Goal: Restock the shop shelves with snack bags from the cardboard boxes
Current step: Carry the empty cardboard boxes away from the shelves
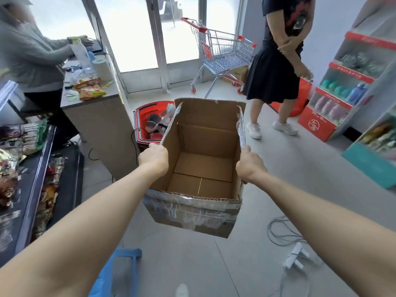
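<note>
Grey floor tiles (278, 168) lay below the left hand (153, 156) and right hand (249, 165), each gripping a wall of the empty cardboard box (203, 146); a red basket (150, 118) stood beyond.

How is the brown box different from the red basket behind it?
The cardboard box is held up by the left hand and right hand; the red basket sits on the floor. The cardboard box is empty; the red basket has things inside. The cardboard box is brown with tape on it; the basket is red. Both are open on top.
</note>
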A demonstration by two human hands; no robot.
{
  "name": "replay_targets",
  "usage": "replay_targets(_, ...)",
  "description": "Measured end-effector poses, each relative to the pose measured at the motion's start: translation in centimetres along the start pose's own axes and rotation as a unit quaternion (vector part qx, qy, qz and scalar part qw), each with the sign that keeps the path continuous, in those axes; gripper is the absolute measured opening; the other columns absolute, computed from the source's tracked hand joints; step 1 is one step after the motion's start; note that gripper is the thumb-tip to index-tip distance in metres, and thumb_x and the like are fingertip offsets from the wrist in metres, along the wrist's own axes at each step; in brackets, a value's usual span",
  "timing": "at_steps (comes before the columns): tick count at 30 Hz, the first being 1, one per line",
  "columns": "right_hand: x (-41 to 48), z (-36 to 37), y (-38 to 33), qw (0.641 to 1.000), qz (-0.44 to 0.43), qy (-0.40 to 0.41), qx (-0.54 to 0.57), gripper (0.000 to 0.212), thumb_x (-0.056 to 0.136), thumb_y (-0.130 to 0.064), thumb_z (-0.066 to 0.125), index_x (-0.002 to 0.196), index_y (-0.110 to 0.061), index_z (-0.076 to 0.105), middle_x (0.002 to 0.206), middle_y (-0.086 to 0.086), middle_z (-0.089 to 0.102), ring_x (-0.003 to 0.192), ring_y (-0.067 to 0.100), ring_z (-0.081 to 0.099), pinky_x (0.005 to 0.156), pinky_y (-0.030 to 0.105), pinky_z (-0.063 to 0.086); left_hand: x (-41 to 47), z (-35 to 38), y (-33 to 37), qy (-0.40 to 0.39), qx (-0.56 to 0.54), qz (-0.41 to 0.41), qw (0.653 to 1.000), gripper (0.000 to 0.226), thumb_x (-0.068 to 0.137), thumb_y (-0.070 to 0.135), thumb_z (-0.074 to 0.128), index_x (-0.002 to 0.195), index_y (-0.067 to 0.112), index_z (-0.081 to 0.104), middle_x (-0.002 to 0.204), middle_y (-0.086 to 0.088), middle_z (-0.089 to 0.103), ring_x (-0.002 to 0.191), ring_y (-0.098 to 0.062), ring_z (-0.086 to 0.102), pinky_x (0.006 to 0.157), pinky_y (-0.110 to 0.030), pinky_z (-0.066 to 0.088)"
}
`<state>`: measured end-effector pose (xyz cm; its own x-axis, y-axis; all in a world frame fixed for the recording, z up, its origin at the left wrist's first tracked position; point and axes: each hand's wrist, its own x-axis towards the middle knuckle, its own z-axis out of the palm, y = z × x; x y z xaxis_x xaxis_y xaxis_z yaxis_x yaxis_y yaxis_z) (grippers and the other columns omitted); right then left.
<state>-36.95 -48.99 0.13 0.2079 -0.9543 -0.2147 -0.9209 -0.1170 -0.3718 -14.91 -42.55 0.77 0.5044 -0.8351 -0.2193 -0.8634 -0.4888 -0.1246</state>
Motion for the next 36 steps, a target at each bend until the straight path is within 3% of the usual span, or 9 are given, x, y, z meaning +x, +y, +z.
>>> replay_targets(11, 8.8, -2.0, 1.8, 0.993, 0.113, 0.04, 0.011, 0.038, 0.09, -0.001, 0.039, 0.128, 0.005, 0.034, 0.119, 0.027, 0.057, 0.111, 0.042, 0.055, 0.073, 0.032, 0.036, 11.9, -3.1, 6.7, 0.009, 0.028, 0.126, 0.992, 0.047, 0.086, -0.002, 0.052, 0.133, 0.0, 0.045, 0.129, -0.018, 0.045, 0.118, -0.035, 0.053, 0.092, -0.04, 0.048)
replay_targets(17, 12.2, -2.5, 3.7, 0.981, 0.183, 0.056, 0.031, 0.047, 0.089, 0.003, 0.039, 0.135, 0.006, 0.029, 0.123, 0.028, 0.054, 0.114, 0.041, 0.053, 0.084, 0.036, 0.044, 17.1, -4.4, 11.6, 0.01, 0.044, 0.192, 0.98, 0.042, 0.086, -0.001, 0.052, 0.128, 0.0, 0.049, 0.127, -0.016, 0.047, 0.116, -0.034, 0.055, 0.09, -0.039, 0.048)
replay_targets(20, 14.1, -3.2, 5.7, 0.975, 0.211, 0.058, 0.038, 0.045, 0.09, 0.002, 0.039, 0.135, 0.004, 0.03, 0.125, 0.027, 0.054, 0.115, 0.041, 0.053, 0.082, 0.035, 0.043, 19.2, -4.8, 14.9, 0.004, 0.057, 0.218, 0.974, 0.044, 0.087, -0.001, 0.051, 0.131, 0.0, 0.048, 0.132, -0.017, 0.045, 0.119, -0.034, 0.053, 0.093, -0.04, 0.047)
replay_targets(24, 17.0, -4.2, 9.0, 0.97, 0.233, 0.055, 0.041, 0.042, 0.09, 0.002, 0.039, 0.132, 0.003, 0.033, 0.126, 0.026, 0.053, 0.115, 0.041, 0.053, 0.086, 0.038, 0.045, 21.5, -5.0, 19.8, -0.001, 0.067, 0.242, 0.968, 0.044, 0.087, -0.002, 0.05, 0.131, -0.002, 0.047, 0.138, -0.02, 0.044, 0.123, -0.035, 0.052, 0.094, -0.039, 0.047)
replay_targets(31, 23.4, -6.4, 14.2, 0.97, 0.234, 0.045, 0.036, 0.045, 0.089, 0.004, 0.038, 0.134, 0.004, 0.032, 0.121, 0.026, 0.056, 0.112, 0.04, 0.055, 0.073, 0.033, 0.038, 25.6, -5.8, 26.6, -0.032, 0.063, 0.245, 0.967, 0.044, 0.087, -0.001, 0.05, 0.13, 0.0, 0.047, 0.133, -0.019, 0.044, 0.121, -0.035, 0.051, 0.091, -0.039, 0.048)
replay_targets(36, 27.8, -7.0, 15.2, 0.97, 0.236, 0.032, 0.037, 0.043, 0.089, 0.004, 0.037, 0.132, 0.003, 0.032, 0.122, 0.027, 0.055, 0.112, 0.041, 0.054, 0.073, 0.032, 0.036, 29.2, -6.1, 29.0, -0.038, 0.055, 0.24, 0.968, 0.043, 0.086, -0.001, 0.05, 0.129, 0.0, 0.048, 0.131, -0.018, 0.046, 0.12, -0.034, 0.052, 0.091, -0.038, 0.047)
